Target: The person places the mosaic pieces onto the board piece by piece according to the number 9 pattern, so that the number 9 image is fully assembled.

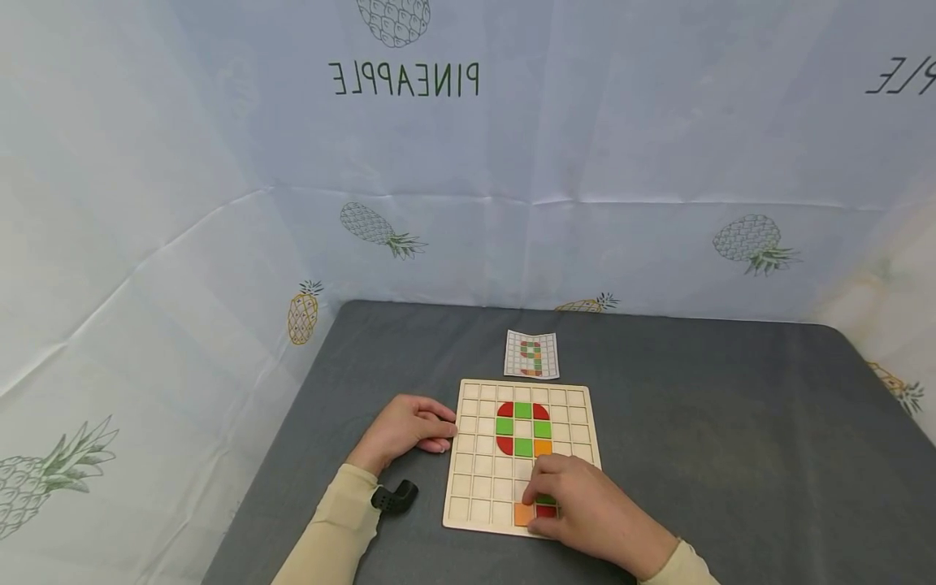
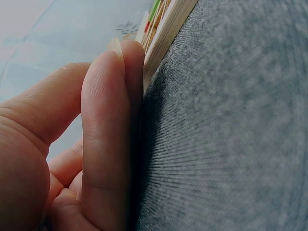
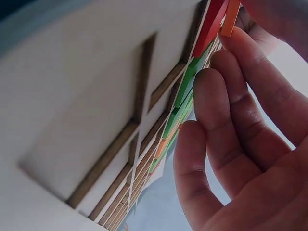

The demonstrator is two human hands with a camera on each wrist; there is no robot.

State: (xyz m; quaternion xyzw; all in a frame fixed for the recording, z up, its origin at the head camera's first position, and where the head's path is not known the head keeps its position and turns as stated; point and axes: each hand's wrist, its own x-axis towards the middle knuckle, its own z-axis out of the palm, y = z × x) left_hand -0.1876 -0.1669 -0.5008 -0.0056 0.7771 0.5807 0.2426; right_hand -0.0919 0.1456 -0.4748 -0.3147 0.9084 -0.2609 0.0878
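Note:
A pale wooden grid board lies on the dark table. My right hand is over its lower right, pinching an orange square tile between thumb and index finger, just over the grid in the bottom row. Beside that tile are a red tile and a green tile, partly covered by the fingers. Higher up, red, green and orange tiles form a ring around one bare cell. Fingertips of my left hand, loosely bent, rest against the board's left edge.
Behind the board lies a small printed card with a coloured grid pattern. Grey cloth covers the table. A white curtain with pineapple prints stands along the back and sides. A black band is on the left wrist.

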